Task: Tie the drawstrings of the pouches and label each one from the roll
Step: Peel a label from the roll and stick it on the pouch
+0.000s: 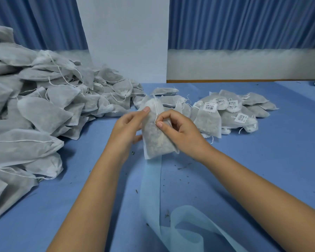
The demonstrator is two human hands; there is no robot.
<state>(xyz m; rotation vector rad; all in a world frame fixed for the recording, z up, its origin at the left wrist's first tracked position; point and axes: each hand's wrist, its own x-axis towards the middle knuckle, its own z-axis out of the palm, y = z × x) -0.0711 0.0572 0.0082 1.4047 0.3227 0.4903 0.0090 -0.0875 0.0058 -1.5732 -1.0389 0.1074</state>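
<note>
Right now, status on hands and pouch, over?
Left hand grips filled white fabric pouch upright. Right hand pinches its white drawstring. Pale blue strip trails below, hands clear of it.

- We see two bare hands, the left hand and the right hand, with short, unpainted fingernails.
- The left forearm and the right forearm are uncovered down to the picture's lower edge.
</note>
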